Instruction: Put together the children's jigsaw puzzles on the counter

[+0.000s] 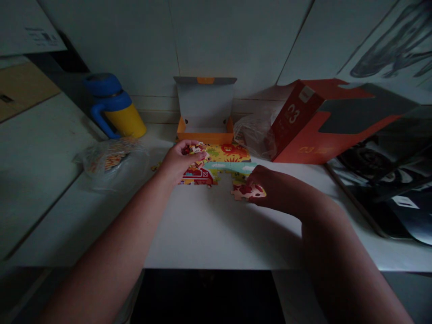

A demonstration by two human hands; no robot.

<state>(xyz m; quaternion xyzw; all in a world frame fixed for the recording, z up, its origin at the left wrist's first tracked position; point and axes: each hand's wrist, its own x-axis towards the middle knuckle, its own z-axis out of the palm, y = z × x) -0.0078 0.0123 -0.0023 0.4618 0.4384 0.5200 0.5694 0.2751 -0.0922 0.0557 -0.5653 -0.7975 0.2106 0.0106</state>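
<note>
A partly joined jigsaw puzzle (pixel 232 154) lies on the white counter, with a lion on yellow at its upper right and a red barn at its lower left. My left hand (pixel 180 159) is over the puzzle's left side, closed around several loose puzzle pieces (pixel 199 150) between thumb and fingers. At the lower right, my right hand (pixel 270 186) has its fingers bent down onto a red-and-white puzzle piece (pixel 248 191), touching the puzzle's edge there. Its fingertips are partly hidden.
Behind the puzzle stands an open orange box (pixel 205 135). To the left are a blue-and-yellow jug (pixel 124 117) and a plastic-wrapped item (pixel 114 159). On the right are a crumpled plastic bag (pixel 254 132), a large red box (pixel 303 130) and dark equipment (pixel 388 189).
</note>
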